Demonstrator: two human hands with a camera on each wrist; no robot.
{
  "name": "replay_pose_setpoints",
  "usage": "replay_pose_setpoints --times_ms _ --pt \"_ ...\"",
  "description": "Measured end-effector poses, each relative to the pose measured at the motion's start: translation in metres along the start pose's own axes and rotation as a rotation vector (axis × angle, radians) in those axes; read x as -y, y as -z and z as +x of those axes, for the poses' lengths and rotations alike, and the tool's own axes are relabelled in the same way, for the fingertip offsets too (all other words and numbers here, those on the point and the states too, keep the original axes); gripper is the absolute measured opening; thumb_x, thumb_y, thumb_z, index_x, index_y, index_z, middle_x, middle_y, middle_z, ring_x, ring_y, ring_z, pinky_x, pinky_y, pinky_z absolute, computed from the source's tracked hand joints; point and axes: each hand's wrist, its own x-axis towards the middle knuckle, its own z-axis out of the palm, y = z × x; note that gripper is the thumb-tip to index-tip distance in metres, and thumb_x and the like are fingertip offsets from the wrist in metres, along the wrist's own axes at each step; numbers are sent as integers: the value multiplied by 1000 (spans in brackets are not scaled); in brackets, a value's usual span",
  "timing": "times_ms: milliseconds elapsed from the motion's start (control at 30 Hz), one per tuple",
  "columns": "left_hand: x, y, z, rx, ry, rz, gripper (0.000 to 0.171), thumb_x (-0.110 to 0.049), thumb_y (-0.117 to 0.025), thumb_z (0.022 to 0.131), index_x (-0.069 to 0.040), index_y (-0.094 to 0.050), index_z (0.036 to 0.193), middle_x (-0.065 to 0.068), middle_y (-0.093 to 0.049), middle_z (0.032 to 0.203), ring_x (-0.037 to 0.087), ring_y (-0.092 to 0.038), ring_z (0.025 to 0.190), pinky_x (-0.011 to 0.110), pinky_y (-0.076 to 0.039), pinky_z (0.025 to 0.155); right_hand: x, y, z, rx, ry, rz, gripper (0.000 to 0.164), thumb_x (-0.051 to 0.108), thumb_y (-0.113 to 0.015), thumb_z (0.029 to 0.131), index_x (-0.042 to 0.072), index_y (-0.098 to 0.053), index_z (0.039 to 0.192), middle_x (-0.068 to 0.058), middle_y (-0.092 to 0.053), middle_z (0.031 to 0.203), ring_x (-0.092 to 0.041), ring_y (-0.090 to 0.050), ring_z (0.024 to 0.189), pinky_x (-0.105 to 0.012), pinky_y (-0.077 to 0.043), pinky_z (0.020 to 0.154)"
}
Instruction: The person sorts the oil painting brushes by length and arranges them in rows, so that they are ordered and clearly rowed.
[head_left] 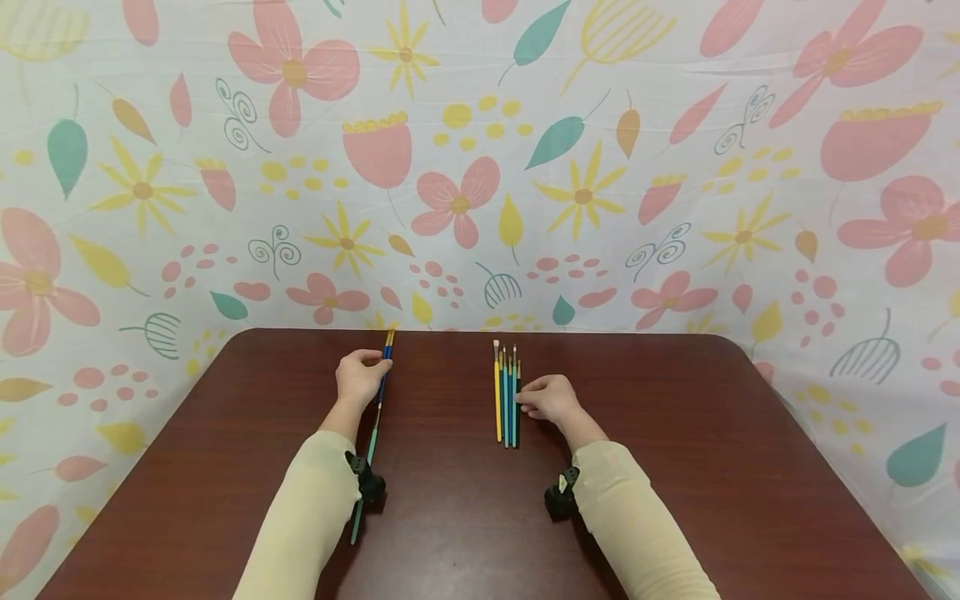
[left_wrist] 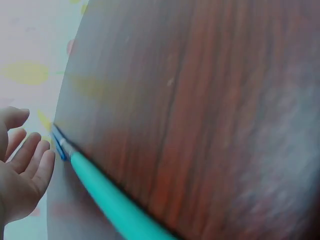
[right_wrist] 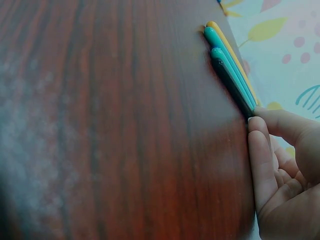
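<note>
Row of brushes laid on table; black brush at right edge pinched near its middle by right hand. By left hand, fingers loosely spread beside blue brushes, nothing is gripped. Brushes judged light, stiff, roll-prone; best taken mid-handle.

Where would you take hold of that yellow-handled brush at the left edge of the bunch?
Probably mid-handle on the yellow-handled brush, from above and its left: it lies flat, slim and straight, with blue-green brushes close along its right, while tabletop shows on its left.
</note>
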Motion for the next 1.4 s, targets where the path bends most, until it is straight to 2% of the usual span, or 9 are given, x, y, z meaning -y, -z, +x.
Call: replay_pose_setpoints --times_ms 133,333,700,900,1033,1167,1233,1400 --pt "-6 -9 -4 8 -56 -1 37 -22 -64 89 -4 -62 120 16 -62 119 32 -57 109 45 -50 87 0 0 0 -2 -2 0 21 10 -71 83 -4 -68 99 -9 -67 79 -10 -63 62 -27 -57 62" --pt "-13 -27 -12 46 -106 -38 36 -23 -65 89 -4 -63 119 14 -63 119 31 -56 112 45 -50 89 -1 0 1 -1 2 -1 22 10 -71 84 -5 -67 100 -10 -67 81 -10 -63 62 -27 -57 62" --pt "-29 -60 -26 127 -123 -93 36 -23 -65 88 -4 -64 119 12 -63 120 30 -56 114 45 -50 90 -2 1 2 -1 2 -8 21 10 -71 84 -4 -67 99 -10 -67 81 -9 -63 62 -26 -57 62" --pt "-36 -79 -35 180 -106 -156 35 -19 -66 88 -3 -64 119 14 -62 119 30 -60 105 40 -53 83 -2 1 3 -2 -1 -14 22 12 -70 84 -3 -67 100 -11 -67 85 -10 -63 64 -27 -58 64" --pt "-38 -90 -39 247 -79 -285 36 -17 -66 88 0 -62 120 16 -62 116 30 -65 97 37 -56 81 -1 0 2 0 -2 -18 22 12 -70 85 -3 -67 101 -11 -67 86 -10 -63 64 -27 -58 64" --pt "-43 -101 -43 301 -55 -400 37 -15 -65 89 4 -59 120 17 -65 110 26 -67 96 35 -57 81 0 1 2 -3 0 -19 22 12 -71 84 -4 -67 100 -11 -67 85 -10 -63 64 -27 -58 64" --pt "-46 -106 -45 322 -33 -429 37 -15 -64 90 4 -58 120 18 -65 110 25 -67 97 36 -57 81 0 1 2 -5 -2 -17 22 12 -71 84 -4 -67 99 -10 -67 83 -10 -63 63 -27 -58 63" --pt "-51 -116 -48 365 82 -453 36 -18 -60 92 1 -57 123 18 -62 121 28 -65 105 38 -55 86 1 0 1 -6 -9 -13 23 12 -72 83 -4 -67 100 -9 -68 80 -9 -63 63 -26 -58 63"
